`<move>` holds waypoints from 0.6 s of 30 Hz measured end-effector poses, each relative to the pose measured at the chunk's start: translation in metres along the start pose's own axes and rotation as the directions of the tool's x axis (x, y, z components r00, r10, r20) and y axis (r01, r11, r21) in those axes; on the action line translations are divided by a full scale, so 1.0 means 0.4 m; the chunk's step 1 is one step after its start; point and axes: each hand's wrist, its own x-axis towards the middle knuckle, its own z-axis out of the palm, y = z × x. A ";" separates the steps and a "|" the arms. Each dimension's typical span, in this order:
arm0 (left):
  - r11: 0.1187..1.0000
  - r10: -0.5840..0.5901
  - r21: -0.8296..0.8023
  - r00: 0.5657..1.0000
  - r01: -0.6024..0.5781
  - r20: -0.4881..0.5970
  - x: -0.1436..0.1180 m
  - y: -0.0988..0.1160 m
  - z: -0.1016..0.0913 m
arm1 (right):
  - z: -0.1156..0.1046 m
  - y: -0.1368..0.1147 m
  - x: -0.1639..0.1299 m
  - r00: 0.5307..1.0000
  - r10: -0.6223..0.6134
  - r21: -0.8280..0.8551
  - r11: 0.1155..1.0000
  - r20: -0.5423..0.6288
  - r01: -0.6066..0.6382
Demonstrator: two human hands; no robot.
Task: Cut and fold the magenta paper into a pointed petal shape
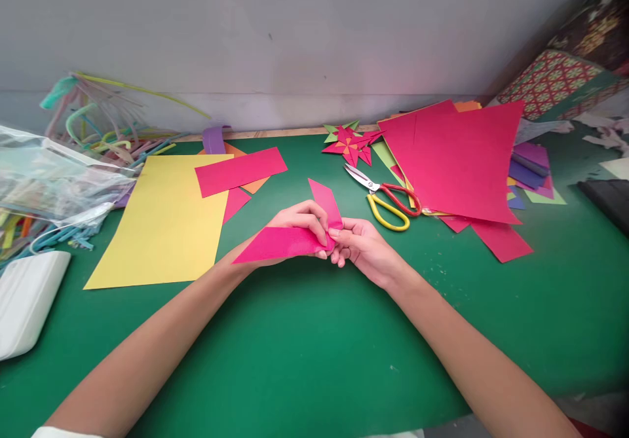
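Between both hands is a bright pink folded paper strip, one slanted arm reaching left over the wrist and another pointing up and away. My left hand is closed on it, fingers bent over the upper edge. My right hand pinches the folded corner between thumb and fingers. Just beyond the right hand lie scissors with one red and one yellow handle, blades slightly apart. Left of the hands, a pink paper strip rests partly on a yellow sheet.
Folded paper stars lie near the wall. A stack of red sheets with coloured scraps is at right, beside a dark flat object. Pipe cleaners, a clear plastic bag and a white case crowd the left of the green table.
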 end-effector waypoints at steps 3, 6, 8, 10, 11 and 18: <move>0.998 0.026 0.064 0.999 -0.025 -0.018 0.002 0.010 -0.003 | 0.004 0.002 0.000 0.999 0.019 0.001 1.000 0.040 -0.019; 0.991 0.036 0.129 0.999 -0.033 -0.021 0.004 0.018 -0.004 | 0.009 0.005 -0.001 0.998 0.028 0.001 1.000 0.062 -0.028; 0.993 0.029 0.113 0.999 -0.025 -0.032 0.004 0.018 -0.003 | 0.009 0.007 0.000 0.999 0.011 0.011 1.000 0.042 -0.012; 0.998 0.016 0.058 0.999 -0.013 -0.046 0.003 0.014 -0.001 | 0.008 0.009 0.001 1.000 -0.014 0.025 1.000 0.018 0.014; 1.000 0.012 0.024 0.999 -0.011 -0.051 0.002 0.012 0.000 | 0.007 0.010 0.001 1.000 -0.026 0.032 0.999 0.010 0.026; 0.998 -0.006 -0.067 1.000 0.008 0.020 -0.007 0.005 -0.008 | -0.001 0.005 -0.003 0.999 -0.040 0.011 0.999 -0.004 0.041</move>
